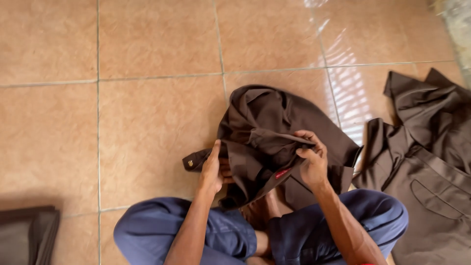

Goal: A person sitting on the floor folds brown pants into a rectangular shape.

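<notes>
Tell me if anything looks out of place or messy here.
Nothing looks damaged or spilled. The brown garment in both hands is bunched up, and more brown clothing lies rumpled on the tiled floor at the right, unlike the neat folded stack at the left.

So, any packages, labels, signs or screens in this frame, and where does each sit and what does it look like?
Small red label: narrow strip on the lower edge of the brown garment, between the left hand and right hand; print too small to tell.
No packages, signs or screens visible.
</notes>
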